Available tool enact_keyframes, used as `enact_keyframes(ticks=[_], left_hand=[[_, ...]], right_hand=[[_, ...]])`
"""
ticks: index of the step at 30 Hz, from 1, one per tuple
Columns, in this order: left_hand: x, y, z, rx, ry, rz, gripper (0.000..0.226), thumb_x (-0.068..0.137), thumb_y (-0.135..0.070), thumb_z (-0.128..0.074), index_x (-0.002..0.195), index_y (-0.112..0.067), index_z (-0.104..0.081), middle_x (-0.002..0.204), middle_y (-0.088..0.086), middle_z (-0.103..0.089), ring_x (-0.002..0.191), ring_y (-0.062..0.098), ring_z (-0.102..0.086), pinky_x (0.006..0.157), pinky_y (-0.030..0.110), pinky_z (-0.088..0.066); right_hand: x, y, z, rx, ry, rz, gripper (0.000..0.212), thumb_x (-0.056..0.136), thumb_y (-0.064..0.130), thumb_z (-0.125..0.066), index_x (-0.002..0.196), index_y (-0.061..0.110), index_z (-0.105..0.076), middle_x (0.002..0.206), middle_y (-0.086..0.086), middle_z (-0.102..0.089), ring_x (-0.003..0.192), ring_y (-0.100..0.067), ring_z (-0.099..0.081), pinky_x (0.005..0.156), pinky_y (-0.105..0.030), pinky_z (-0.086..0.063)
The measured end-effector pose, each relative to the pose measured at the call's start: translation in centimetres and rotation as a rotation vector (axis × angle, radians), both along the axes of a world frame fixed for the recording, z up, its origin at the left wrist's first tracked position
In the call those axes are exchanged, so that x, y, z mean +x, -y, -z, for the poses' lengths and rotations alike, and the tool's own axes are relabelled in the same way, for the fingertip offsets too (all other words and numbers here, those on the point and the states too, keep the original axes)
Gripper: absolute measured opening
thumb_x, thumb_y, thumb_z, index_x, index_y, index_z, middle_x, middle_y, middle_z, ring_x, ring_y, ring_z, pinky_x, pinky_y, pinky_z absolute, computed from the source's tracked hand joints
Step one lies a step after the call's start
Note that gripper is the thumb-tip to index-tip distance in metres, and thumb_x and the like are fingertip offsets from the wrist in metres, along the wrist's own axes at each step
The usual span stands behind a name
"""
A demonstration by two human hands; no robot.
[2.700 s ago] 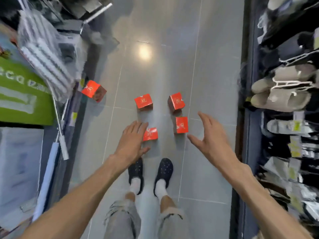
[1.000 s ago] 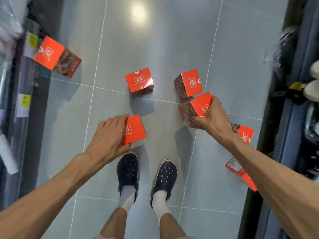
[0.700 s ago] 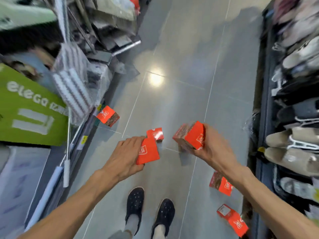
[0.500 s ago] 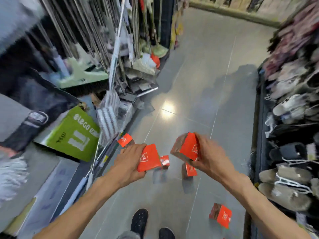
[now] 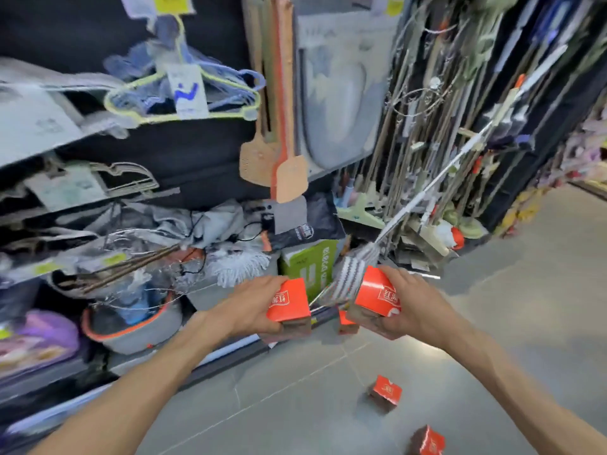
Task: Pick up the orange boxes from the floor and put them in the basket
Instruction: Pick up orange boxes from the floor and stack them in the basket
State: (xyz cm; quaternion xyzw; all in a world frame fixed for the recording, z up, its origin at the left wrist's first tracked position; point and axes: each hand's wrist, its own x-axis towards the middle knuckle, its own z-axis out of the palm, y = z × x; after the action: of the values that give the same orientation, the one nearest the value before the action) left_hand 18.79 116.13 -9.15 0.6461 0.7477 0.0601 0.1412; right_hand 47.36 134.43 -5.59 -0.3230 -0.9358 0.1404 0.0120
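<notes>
Nearest the person, 2 orange boxes lie on the grey floor: one box at the bottom edge, another just beyond it. Above them, the left hand is clamped round a box, thumb underneath and fingers over the top. Just right of that box, the right hand is wrapped round a second held box. The 2 held boxes are near each other but apart. Between and below them a further box shows on the floor, partly hidden. Beyond the left hand's box stand shop shelves crowded with hangers, mops and a green carton; left of that box, low on the shelving, sits a grey tub with an orange rim. Whether this is the basket cannot be told.

The step in hand looks like the carry: both hands are loaded and lifted clear of the floor. The next move calls for finding the basket, bringing both boxes over its opening and letting go, then returning for the 3 left on the floor.
</notes>
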Motion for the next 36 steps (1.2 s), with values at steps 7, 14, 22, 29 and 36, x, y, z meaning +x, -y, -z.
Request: enact_keyframes(ticks=[7,14,22,29,36], left_hand=[[-7.0,22.3,-2.5,-0.002,-0.040,-0.398,0.100,0.059,-0.064,-0.060,0.142,-0.018,-0.033,0.129,0.005,-0.053,0.118,0.029,-0.052,0.093,0.040,-0.042],[-9.7,48.2,-4.0,-0.013,-0.055,-0.777,0.099,0.063,-0.054,-0.073,0.146,-0.020,-0.031,0.139,0.003,-0.051,0.124,0.023,-0.049,0.097,0.035,-0.038],[-9.3,73.5,-5.1,-0.042,-0.059,-1.176,0.101,0.068,-0.055,-0.073,0.149,-0.014,-0.029,0.144,0.009,-0.047,0.129,0.030,-0.046,0.104,0.038,-0.037],[-12.6,88.1,-3.8,-0.008,-0.074,-1.422,0.096,0.070,-0.052,-0.077,0.146,-0.015,-0.033,0.139,0.008,-0.052,0.122,0.027,-0.052,0.096,0.033,-0.040],[-21.6,98.4,-1.9,-0.029,-0.080,-1.550,0.091,0.070,-0.051,-0.074,0.146,-0.019,-0.034,0.136,0.005,-0.054,0.118,0.027,-0.054,0.094,0.036,-0.043]], right_hand=[[-16.0,13.8,-3.8,-0.025,-0.024,-0.405,0.121,0.051,0.086,-0.039,0.153,0.024,-0.023,0.141,0.002,-0.044,0.127,-0.025,-0.041,0.107,-0.038,-0.037],[-30.5,33.6,-3.6,-0.077,0.003,-0.787,0.108,0.064,0.075,-0.058,0.154,0.028,-0.022,0.143,0.002,-0.044,0.126,-0.023,-0.043,0.106,-0.036,-0.036],[-42.5,57.8,-3.2,-0.187,-0.013,-1.171,0.098,0.064,0.061,-0.069,0.146,0.051,-0.015,0.131,0.014,-0.039,0.119,-0.011,-0.042,0.101,-0.035,-0.040],[-52.5,74.3,-1.8,-0.126,-0.001,-1.358,0.092,0.065,0.060,-0.067,0.144,0.037,-0.025,0.117,0.009,-0.048,0.106,-0.018,-0.049,0.084,-0.039,-0.044],[-65.8,86.9,1.6,-0.174,0.019,-1.472,0.098,0.062,0.064,-0.066,0.145,0.042,-0.021,0.126,0.008,-0.050,0.112,-0.019,-0.050,0.088,-0.046,-0.048]])
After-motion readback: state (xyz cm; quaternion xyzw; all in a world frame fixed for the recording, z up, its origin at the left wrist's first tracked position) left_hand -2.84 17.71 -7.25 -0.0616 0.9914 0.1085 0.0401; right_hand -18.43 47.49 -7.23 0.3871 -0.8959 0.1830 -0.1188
